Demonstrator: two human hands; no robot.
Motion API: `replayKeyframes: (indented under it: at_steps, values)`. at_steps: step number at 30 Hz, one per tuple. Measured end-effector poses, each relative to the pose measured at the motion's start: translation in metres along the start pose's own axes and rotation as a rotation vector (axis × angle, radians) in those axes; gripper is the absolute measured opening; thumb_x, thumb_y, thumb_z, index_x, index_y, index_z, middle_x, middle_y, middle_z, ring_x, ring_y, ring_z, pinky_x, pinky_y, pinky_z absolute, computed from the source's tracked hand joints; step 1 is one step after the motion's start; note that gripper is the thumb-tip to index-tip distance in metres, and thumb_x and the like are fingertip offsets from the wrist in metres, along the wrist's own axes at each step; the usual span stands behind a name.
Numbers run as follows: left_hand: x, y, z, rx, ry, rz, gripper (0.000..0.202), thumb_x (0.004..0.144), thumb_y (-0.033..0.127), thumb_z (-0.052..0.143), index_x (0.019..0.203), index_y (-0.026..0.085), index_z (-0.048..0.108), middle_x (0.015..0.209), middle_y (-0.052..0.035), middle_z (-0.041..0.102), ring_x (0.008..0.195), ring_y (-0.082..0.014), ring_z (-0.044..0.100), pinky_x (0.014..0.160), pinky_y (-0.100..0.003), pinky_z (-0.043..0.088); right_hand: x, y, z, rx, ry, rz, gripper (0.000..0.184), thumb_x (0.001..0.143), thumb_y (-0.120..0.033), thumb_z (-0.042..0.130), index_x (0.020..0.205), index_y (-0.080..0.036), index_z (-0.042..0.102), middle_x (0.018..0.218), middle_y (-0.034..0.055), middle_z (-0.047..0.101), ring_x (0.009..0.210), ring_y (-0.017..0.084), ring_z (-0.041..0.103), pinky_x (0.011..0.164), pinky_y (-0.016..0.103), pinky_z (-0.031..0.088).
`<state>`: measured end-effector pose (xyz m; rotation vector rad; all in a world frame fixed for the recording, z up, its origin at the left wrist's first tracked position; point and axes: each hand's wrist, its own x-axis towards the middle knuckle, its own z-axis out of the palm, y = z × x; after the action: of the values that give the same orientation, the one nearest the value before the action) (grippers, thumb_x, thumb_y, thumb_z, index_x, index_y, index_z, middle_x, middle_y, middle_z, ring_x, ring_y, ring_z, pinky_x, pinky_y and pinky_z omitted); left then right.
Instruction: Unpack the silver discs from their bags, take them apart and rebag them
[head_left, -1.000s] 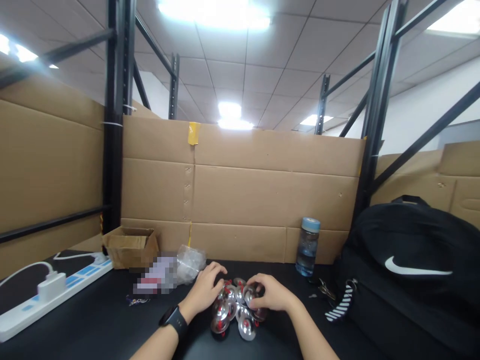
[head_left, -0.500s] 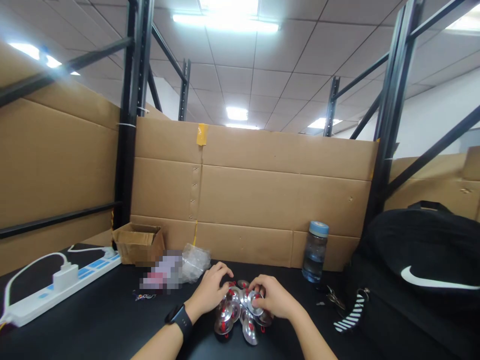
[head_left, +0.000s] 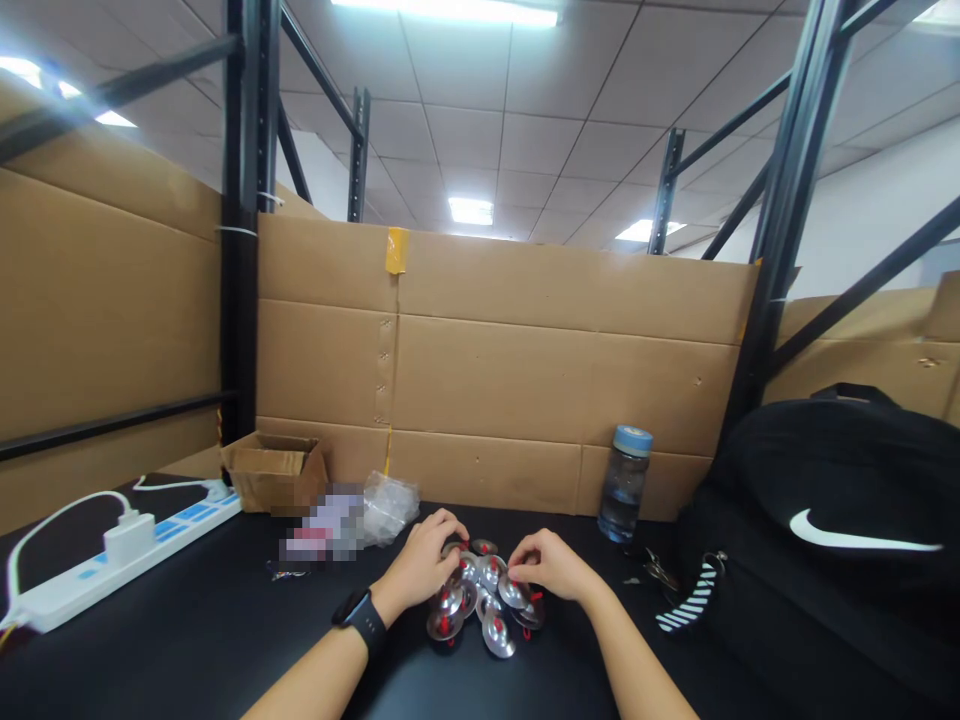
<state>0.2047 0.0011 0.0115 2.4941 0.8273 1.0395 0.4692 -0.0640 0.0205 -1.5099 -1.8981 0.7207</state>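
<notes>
A cluster of small shiny metal discs with red parts (head_left: pixel 480 605) lies on the black table (head_left: pixel 187 640) in front of me. My left hand (head_left: pixel 424 560), with a black watch on its wrist, rests curled on the left side of the pile, fingers touching the discs. My right hand (head_left: pixel 551 565) sits at the right side of the pile, its fingertips pinched on one disc (head_left: pixel 512 592) at the top of the heap.
A clear water bottle with a blue cap (head_left: pixel 624 485) stands behind the pile. A black backpack (head_left: pixel 832 540) fills the right. A small cardboard box (head_left: pixel 274 470), a crumpled plastic bag (head_left: pixel 386 508) and a white power strip (head_left: pixel 112 555) lie on the left. Cardboard walls enclose the table.
The view has shifted a little. Both hands stay on the disc pile; my right hand's fingers have drawn together onto one disc.
</notes>
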Motion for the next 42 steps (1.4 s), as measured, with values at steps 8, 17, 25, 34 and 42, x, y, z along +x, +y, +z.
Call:
replayKeyframes:
  at_steps: [8, 17, 25, 34, 42]
  values:
    - [0.0, 0.001, -0.005, -0.033, 0.053, 0.023, 0.028, 0.087, 0.02, 0.053, 0.112, 0.021, 0.064, 0.111, -0.008, 0.066, 0.106, -0.022, 0.061, 0.097, -0.036, 0.047, -0.002, -0.007, -0.008, -0.057, 0.028, -0.174, 0.027, 0.078, -0.041, 0.071, 0.071, -0.015, 0.07, 0.087, 0.0061, 0.071, 0.077, 0.017, 0.063, 0.073, 0.028, 0.048]
    - [-0.002, 0.038, -0.006, -0.325, -0.052, 0.026, 0.017, 0.088, 0.029, 0.061, 0.102, 0.02, 0.068, 0.096, -0.003, 0.072, 0.087, -0.0166, 0.066, 0.079, -0.027, 0.051, 0.001, -0.043, 0.018, 0.427, 0.226, -0.092, 0.033, 0.084, -0.05, 0.067, 0.085, -0.018, 0.06, 0.065, 0.0004, 0.067, 0.062, 0.015, 0.065, 0.055, 0.023, 0.045]
    - [-0.001, 0.032, 0.006, -0.546, -0.005, -0.106, 0.017, 0.089, 0.029, 0.06, 0.099, 0.017, 0.068, 0.092, -0.0058, 0.074, 0.084, -0.0173, 0.069, 0.079, -0.027, 0.053, 0.006, -0.054, 0.041, 0.619, 0.269, -0.092, 0.033, 0.078, -0.048, 0.075, 0.08, -0.017, 0.063, 0.069, 0.0023, 0.068, 0.059, 0.014, 0.062, 0.055, 0.025, 0.049]
    - [0.002, 0.023, 0.013, -0.677, -0.008, -0.101, 0.023, 0.092, 0.034, 0.057, 0.101, 0.015, 0.065, 0.099, -0.0085, 0.073, 0.089, -0.0186, 0.069, 0.083, -0.028, 0.053, 0.004, -0.057, 0.04, 0.45, 0.247, -0.207, 0.057, 0.058, -0.029, 0.089, 0.108, -0.021, 0.063, 0.11, 0.006, 0.067, 0.086, 0.018, 0.067, 0.063, 0.024, 0.054]
    - [-0.003, 0.029, 0.009, -0.389, 0.001, -0.035, 0.018, 0.095, 0.031, 0.048, 0.094, 0.018, 0.061, 0.088, -0.0029, 0.071, 0.078, -0.0154, 0.065, 0.075, -0.024, 0.048, 0.002, -0.056, 0.051, 0.198, 0.286, -0.326, 0.047, 0.069, -0.024, 0.076, 0.115, -0.021, 0.066, 0.109, 0.006, 0.068, 0.084, 0.016, 0.067, 0.076, 0.028, 0.056]
